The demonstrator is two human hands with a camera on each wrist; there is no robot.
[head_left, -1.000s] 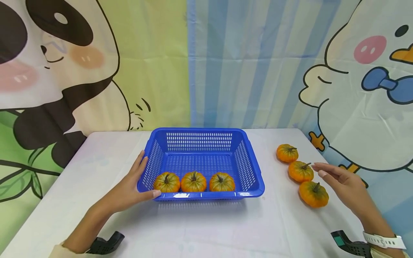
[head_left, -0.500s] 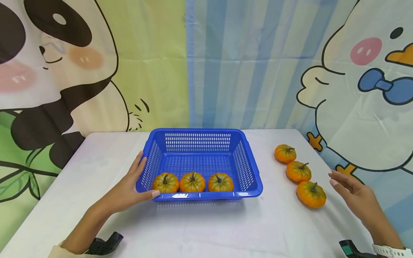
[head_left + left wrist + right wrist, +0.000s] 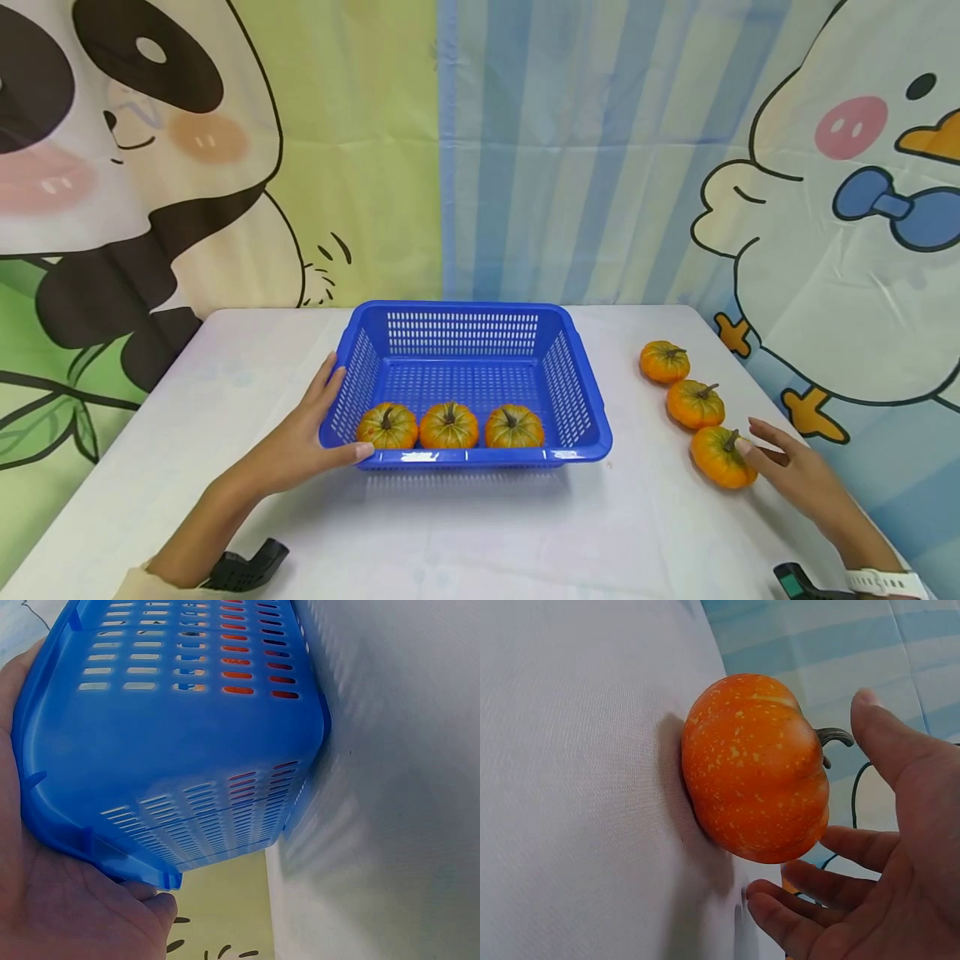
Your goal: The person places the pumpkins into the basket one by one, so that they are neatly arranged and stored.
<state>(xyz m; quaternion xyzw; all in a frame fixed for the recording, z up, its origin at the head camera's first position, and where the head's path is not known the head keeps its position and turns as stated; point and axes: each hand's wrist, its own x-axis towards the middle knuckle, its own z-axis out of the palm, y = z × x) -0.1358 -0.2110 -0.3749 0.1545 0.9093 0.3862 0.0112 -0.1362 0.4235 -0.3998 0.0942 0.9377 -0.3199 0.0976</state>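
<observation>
Gripping the blue plastic basket (image 3: pixel 480 455) by its near left corner with the left hand (image 3: pixel 302 429). Holding thumb and fingers of the right hand (image 3: pixel 797 473) apart, close by the nearest mini pumpkin (image 3: pixel 722 458), standing at right on the white tablecloth (image 3: pixel 480 533). Seeing two pumpkins (image 3: pixel 692 405) beyond it, three pumpkins (image 3: pixel 449 428) inside the basket.

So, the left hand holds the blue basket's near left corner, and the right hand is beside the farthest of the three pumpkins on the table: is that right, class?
Not quite: the right hand is beside the nearest pumpkin, not the farthest, as the head view shows. The left hand does hold the blue basket at that corner.
</observation>
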